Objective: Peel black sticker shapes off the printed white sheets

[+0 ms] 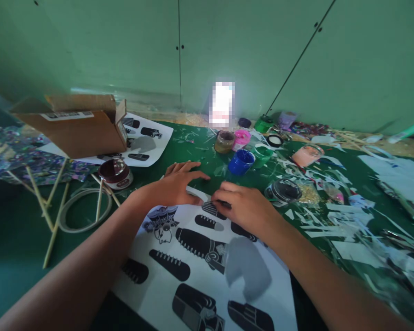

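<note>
A white printed sheet (152,294) lies in front of me on the green table. It bears black and grey shapes with rounded ends and a figure's head with an ornate headdress. Near the sheet's far edge rests my left hand (177,186), fingers spread, its thumb close to a striped shape. Just to the right, my right hand (243,204) has its fingers pinched together above that same shape. Something dark shows at those fingertips, too small and hidden to name. A grey shadow falls across the paper.
Left: a cardboard box (86,133) on another printed sheet (158,142), thin wooden sticks (51,232), a tape roll (62,216), a dark red paint jar (119,181). Beyond my hands stand a blue paint jar (240,163) and a lit screen (221,103). Right: paper scraps (359,253).
</note>
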`<state>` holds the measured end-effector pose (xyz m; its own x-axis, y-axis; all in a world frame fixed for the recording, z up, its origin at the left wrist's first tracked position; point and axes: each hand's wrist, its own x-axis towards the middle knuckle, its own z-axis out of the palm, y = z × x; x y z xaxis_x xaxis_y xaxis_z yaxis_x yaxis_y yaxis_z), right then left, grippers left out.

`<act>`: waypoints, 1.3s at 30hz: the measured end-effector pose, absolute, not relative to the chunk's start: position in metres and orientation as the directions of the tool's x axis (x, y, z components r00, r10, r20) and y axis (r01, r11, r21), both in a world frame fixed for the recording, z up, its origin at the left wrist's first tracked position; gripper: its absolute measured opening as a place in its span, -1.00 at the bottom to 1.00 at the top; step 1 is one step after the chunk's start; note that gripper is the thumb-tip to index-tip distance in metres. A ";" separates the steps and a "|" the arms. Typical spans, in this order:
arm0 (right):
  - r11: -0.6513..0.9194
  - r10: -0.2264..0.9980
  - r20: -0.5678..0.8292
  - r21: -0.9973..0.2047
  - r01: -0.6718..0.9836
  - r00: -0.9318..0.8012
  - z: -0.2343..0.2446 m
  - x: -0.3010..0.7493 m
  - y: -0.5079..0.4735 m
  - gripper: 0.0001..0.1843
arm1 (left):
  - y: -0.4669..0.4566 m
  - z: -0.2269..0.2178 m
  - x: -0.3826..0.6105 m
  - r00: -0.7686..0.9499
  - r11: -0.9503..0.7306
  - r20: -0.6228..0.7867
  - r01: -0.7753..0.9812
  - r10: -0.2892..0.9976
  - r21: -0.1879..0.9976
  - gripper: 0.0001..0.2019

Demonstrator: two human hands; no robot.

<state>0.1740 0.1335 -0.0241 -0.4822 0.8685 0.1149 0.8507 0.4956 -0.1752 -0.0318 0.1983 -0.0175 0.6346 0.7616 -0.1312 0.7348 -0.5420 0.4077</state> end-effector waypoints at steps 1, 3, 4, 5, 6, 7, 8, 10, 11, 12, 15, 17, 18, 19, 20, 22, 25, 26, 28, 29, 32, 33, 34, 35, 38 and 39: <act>0.492 0.870 0.109 -0.173 0.853 -0.480 -0.024 0.174 0.133 -0.82 | 0.199 -0.018 -0.033 0.644 -0.550 -0.135 0.728 0.753 0.409 -0.35; 0.490 0.872 0.102 -0.164 0.856 -0.480 -0.024 0.175 0.133 -0.81 | 0.200 -0.018 -0.034 0.654 -0.555 -0.147 0.723 0.742 0.411 -0.32; 0.492 0.871 0.104 -0.156 0.857 -0.481 -0.024 0.175 0.133 -0.81 | 0.200 -0.018 -0.034 0.653 -0.553 -0.153 0.725 0.742 0.411 -0.31; 0.494 0.869 0.107 -0.146 0.857 -0.483 -0.024 0.176 0.133 -0.80 | 0.200 -0.017 -0.034 0.649 -0.548 -0.157 0.729 0.744 0.411 -0.31; 0.496 0.868 0.110 -0.136 0.857 -0.485 -0.023 0.176 0.133 -0.80 | 0.200 -0.017 -0.033 0.645 -0.545 -0.160 0.732 0.747 0.409 -0.31; 0.498 0.866 0.109 -0.126 0.858 -0.487 -0.023 0.176 0.133 -0.80 | 0.200 -0.016 -0.033 0.642 -0.542 -0.160 0.735 0.750 0.406 -0.32; 0.499 0.866 0.106 -0.118 0.858 -0.489 -0.022 0.176 0.132 -0.80 | 0.200 -0.016 -0.032 0.640 -0.542 -0.156 0.737 0.753 0.403 -0.32; 0.498 0.867 0.093 -0.108 0.861 -0.489 -0.020 0.176 0.132 -0.80 | 0.199 -0.015 -0.031 0.637 -0.544 -0.148 0.739 0.757 0.397 -0.32; 0.493 0.870 0.087 -0.105 0.863 -0.486 -0.019 0.176 0.132 -0.79 | 0.199 -0.014 -0.031 0.635 -0.543 -0.149 0.741 0.758 0.395 -0.32; 0.488 0.873 0.082 -0.104 0.867 -0.481 -0.018 0.176 0.132 -0.79 | 0.198 -0.014 -0.031 0.634 -0.542 -0.152 0.742 0.758 0.394 -0.32; 0.470 0.882 0.064 -0.103 0.876 -0.466 -0.017 0.176 0.131 -0.80 | 0.198 -0.014 -0.031 0.630 -0.537 -0.161 0.747 0.760 0.391 -0.32; 0.464 0.886 0.059 -0.106 0.880 -0.460 -0.017 0.177 0.131 -0.81 | 0.198 -0.014 -0.031 0.628 -0.534 -0.163 0.749 0.761 0.392 -0.32; 0.464 0.886 0.064 -0.107 0.879 -0.460 -0.017 0.178 0.131 -0.81 | 0.198 -0.014 -0.031 0.627 -0.533 -0.164 0.749 0.761 0.393 -0.32; 0.466 0.885 0.071 -0.108 0.878 -0.461 -0.018 0.178 0.130 -0.81 | 0.198 -0.014 -0.031 0.628 -0.532 -0.166 0.749 0.761 0.395 -0.32; 0.469 0.883 0.079 -0.109 0.876 -0.463 -0.018 0.178 0.130 -0.81 | 0.198 -0.014 -0.031 0.628 -0.532 -0.166 0.748 0.760 0.396 -0.32; 0.472 0.881 0.088 -0.113 0.874 -0.464 -0.019 0.179 0.130 -0.82 | 0.198 -0.014 -0.031 0.631 -0.533 -0.164 0.745 0.759 0.400 -0.32; 0.462 0.887 0.081 -0.121 0.879 -0.455 -0.019 0.179 0.130 -0.83 | 0.198 -0.015 -0.031 0.631 -0.530 -0.164 0.743 0.758 0.409 -0.32; 0.459 0.888 0.080 -0.124 0.880 -0.453 -0.018 0.179 0.130 -0.83 | 0.199 -0.015 -0.032 0.632 -0.529 -0.167 0.743 0.757 0.411 -0.32; 0.456 0.890 0.079 -0.128 0.881 -0.449 -0.017 0.179 0.129 -0.82 | 0.199 -0.016 -0.032 0.633 -0.531 -0.164 0.741 0.756 0.412 -0.31; 0.455 0.891 0.081 -0.131 0.881 -0.448 -0.017 0.179 0.129 -0.82 | 0.200 -0.017 -0.033 0.636 -0.533 -0.162 0.738 0.755 0.412 -0.31; 0.447 0.894 0.076 -0.139 0.884 -0.441 -0.015 0.180 0.128 -0.82 | 0.200 -0.017 -0.033 0.642 -0.537 -0.161 0.732 0.750 0.419 -0.31; 0.444 0.896 0.072 -0.138 0.885 -0.438 -0.014 0.181 0.128 -0.83 | 0.200 -0.017 -0.033 0.642 -0.535 -0.165 0.732 0.749 0.422 -0.31; 0.440 0.898 0.066 -0.137 0.887 -0.436 -0.014 0.181 0.127 -0.83 | 0.200 -0.017 -0.033 0.640 -0.532 -0.168 0.734 0.749 0.423 -0.32; 0.436 0.900 0.060 -0.136 0.889 -0.432 -0.014 0.181 0.127 -0.83 | 0.200 -0.016 -0.033 0.638 -0.528 -0.170 0.735 0.751 0.424 -0.32; 0.426 0.905 0.055 -0.137 0.894 -0.422 -0.013 0.182 0.127 -0.83 | 0.199 -0.015 -0.033 0.638 -0.527 -0.167 0.733 0.752 0.430 -0.32; 0.423 0.906 0.055 -0.139 0.896 -0.419 -0.013 0.182 0.127 -0.83 | 0.199 -0.015 -0.033 0.640 -0.528 -0.166 0.731 0.750 0.432 -0.32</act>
<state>0.1818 0.1267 -0.0130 -0.4192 0.9063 0.0545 0.8956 0.4226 -0.1390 -0.0331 0.1993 -0.0148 0.6401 0.7502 -0.1658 0.7309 -0.5282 0.4322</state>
